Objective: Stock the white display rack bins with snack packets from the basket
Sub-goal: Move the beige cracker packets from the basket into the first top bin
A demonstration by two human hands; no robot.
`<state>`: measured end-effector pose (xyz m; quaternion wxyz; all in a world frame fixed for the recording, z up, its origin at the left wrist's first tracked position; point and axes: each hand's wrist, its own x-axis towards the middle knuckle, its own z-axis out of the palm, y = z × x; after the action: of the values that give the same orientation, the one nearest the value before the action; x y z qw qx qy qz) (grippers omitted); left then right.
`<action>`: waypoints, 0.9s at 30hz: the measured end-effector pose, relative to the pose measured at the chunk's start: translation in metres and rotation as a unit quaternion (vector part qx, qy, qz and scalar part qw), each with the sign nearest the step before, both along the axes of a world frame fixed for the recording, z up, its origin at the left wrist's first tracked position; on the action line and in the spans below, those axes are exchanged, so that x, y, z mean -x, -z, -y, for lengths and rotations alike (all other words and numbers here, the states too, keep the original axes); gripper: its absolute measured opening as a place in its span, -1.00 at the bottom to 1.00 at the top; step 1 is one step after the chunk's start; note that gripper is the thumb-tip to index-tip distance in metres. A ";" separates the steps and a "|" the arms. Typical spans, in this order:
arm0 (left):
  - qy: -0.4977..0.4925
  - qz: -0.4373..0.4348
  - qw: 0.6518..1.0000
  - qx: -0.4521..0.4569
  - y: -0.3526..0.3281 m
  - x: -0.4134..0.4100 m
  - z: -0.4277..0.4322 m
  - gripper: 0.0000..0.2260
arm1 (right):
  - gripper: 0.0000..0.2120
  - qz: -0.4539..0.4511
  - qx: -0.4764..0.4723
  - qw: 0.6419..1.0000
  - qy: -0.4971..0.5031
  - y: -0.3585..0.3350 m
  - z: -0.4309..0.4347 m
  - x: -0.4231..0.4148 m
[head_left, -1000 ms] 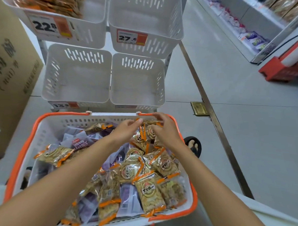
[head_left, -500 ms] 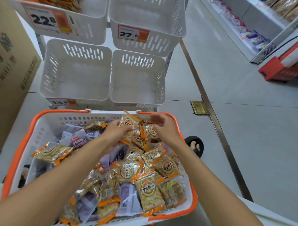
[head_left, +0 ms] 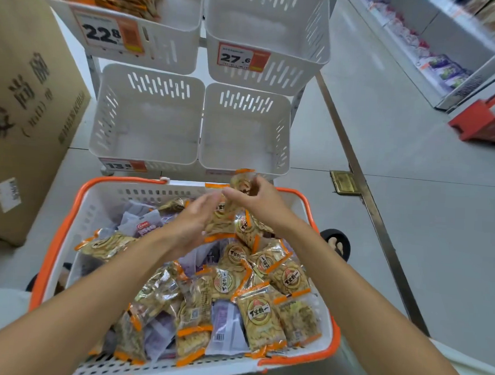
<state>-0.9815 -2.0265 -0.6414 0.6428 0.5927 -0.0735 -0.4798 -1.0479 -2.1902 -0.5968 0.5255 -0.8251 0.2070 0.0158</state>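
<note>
A bunch of snack packets (head_left: 225,224) is held over the far end of the basket (head_left: 54,235). Its top is pinched by the curled fingers of the right hand (head_left: 258,204). The left hand (head_left: 192,224) is pressed flat against it, fingers nearly straight. The bunch's long axis is pointed toward the basket's far rim, just short of the white rack bins (head_left: 147,126).

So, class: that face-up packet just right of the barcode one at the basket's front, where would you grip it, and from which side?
I'd pinch the packet by its orange sealed end nearest the basket rim, from above: it lies flat on top, that end uncovered, neighbours crowding its long sides.
</note>
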 end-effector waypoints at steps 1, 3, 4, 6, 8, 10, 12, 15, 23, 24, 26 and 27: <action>0.012 0.017 1.000 -0.001 -0.005 0.005 0.003 -0.23 | -0.60 -0.040 -0.011 0.999 -0.025 -0.003 -0.003 -0.006; -0.027 0.059 0.998 -0.023 -0.009 0.007 0.007 -0.39 | -0.39 -0.090 -0.054 0.992 -0.066 -0.005 -0.002 -0.012; -0.063 0.056 0.996 -0.028 -0.010 0.005 0.006 -0.50 | -0.36 -0.078 -0.078 0.992 -0.054 -0.002 0.006 -0.012; -0.115 0.009 0.993 -0.022 -0.010 -0.003 -0.001 -0.66 | -0.54 -0.020 -0.078 0.996 0.038 0.002 0.028 -0.006; -0.132 -0.027 0.991 -0.014 -0.007 -0.011 -0.009 -0.77 | -0.83 -0.002 0.066 0.991 0.118 0.015 0.048 0.007; -0.122 -0.041 0.992 -0.012 -0.005 -0.012 -0.015 -0.80 | -0.74 -0.045 0.146 0.982 0.113 0.040 0.058 0.022; -0.100 -0.042 0.994 -0.017 -0.002 -0.010 -0.018 -0.79 | -0.64 -0.090 0.187 0.976 0.060 0.068 0.056 0.030; -0.080 -0.051 0.995 -0.015 -0.001 -0.007 -0.022 -0.79 | -0.68 -0.106 0.313 0.943 0.026 0.099 0.063 0.025; -0.074 -0.041 0.996 -0.001 -0.012 -0.015 -0.023 -0.67 | -0.86 0.034 -0.058 0.996 0.060 0.001 0.014 0.020; -0.058 -0.050 0.997 0.020 -0.018 -0.015 -0.017 -0.67 | -0.85 0.013 -0.058 0.998 0.023 -0.002 0.006 0.016; -0.053 -0.089 0.991 0.082 -0.030 -0.015 -0.007 -0.63 | -0.86 -0.002 -0.035 0.999 -0.017 -0.003 -0.007 0.005; -0.065 -0.093 0.988 0.101 -0.034 -0.017 -0.004 -0.60 | -0.88 0.005 -0.038 0.999 -0.011 -0.003 -0.012 0.000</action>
<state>-0.9648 -2.0223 -0.6077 0.7332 0.4810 -0.0224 -0.4801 -1.0479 -2.1779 -0.5938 0.5572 -0.8068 0.1948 0.0255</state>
